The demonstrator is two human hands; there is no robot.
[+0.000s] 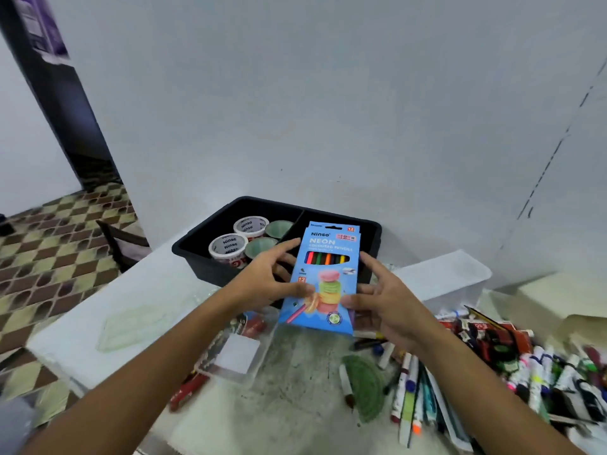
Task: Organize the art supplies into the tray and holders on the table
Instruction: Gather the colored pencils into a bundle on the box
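Both hands hold the blue Ninso neon coloured pencils box (pixel 323 280) by its long edges: left hand (pixel 266 277) has its thumb across the front face and fingers curled behind the left edge, right hand (pixel 382 302) has its thumb on the lower front and fingers along the right edge, index finger stretched up the side. Box is face-up to the camera, tilted, top end over the right compartment of the black tray (pixel 197 247), bottom end out over the table (pixel 289 389). Can't tell if the box touches the tray rim. Left compartment of the tray holds two white tape rolls (pixel 228 247) and two green cups (pixel 261 247), packed close. Clear plastic container (pixel 460 274) sits just right of the tray, against the wall. On the table below the box: a green protractor (pixel 366 382), a clear flat case (pixel 235 353), and a red pen (pixel 189 390) near the left forearm. Loose pile of markers and pens (pixel 492 372) spreads across the right side of the table.
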